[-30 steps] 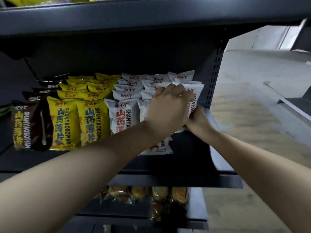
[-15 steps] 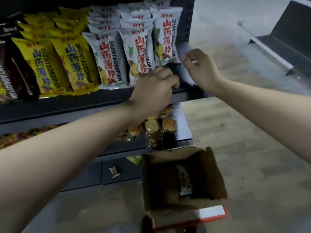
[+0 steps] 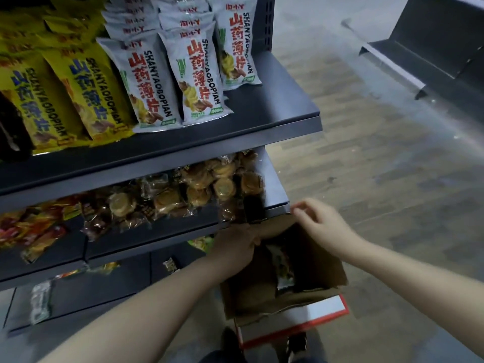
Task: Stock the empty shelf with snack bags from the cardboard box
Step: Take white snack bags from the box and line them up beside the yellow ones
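Grey flooring (image 3: 379, 179) is seen beneath the cardboard box (image 3: 324, 271). The left hand (image 3: 235, 248) is curled at its far rim; grip cannot be determined. The right hand (image 3: 323, 226) is held spread and empty above the right corner. One snack bag (image 3: 284, 273) is contained below, between both hands. Beyond, white snack bags (image 3: 199, 74) are stood on the shelf (image 3: 275, 111).

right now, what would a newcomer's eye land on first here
The white snack bags with red lettering on the upper shelf, with yellow bags to their left, stand out most. Lower down, an open cardboard box draws the eye, the left hand at its rim and the right hand above it, fingers loose. One bag lies inside the box.
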Demonstrator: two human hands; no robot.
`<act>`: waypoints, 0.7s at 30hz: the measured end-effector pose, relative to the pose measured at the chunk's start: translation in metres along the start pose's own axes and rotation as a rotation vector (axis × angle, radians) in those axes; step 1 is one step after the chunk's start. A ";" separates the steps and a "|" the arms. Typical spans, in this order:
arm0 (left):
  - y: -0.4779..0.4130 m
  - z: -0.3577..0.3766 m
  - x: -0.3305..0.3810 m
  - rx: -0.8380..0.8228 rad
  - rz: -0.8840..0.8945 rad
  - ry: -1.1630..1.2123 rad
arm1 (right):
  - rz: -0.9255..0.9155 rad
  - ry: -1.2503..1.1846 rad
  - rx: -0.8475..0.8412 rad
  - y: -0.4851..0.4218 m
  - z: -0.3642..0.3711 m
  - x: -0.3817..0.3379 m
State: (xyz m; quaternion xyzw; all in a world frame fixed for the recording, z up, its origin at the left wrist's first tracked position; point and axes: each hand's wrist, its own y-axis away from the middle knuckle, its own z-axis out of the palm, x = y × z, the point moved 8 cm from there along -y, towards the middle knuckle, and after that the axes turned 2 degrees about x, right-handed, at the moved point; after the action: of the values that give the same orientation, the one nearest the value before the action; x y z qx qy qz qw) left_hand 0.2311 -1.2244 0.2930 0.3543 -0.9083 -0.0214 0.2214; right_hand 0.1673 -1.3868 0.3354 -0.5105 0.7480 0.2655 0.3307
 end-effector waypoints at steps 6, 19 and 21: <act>0.007 0.060 -0.021 -0.209 -0.238 0.143 | 0.175 0.220 -0.332 0.026 0.076 0.074; -0.019 0.182 -0.064 -0.320 -0.821 0.603 | 0.457 0.386 -0.609 0.002 0.165 0.195; -0.031 0.198 -0.074 -0.310 -0.906 0.657 | 0.476 0.402 -0.638 -0.005 0.181 0.212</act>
State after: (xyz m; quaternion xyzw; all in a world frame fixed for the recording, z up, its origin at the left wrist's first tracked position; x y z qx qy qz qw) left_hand 0.2161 -1.2230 0.0795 0.6593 -0.5358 -0.1359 0.5097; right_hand 0.1569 -1.3802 0.0572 -0.4419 0.7748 0.4473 -0.0656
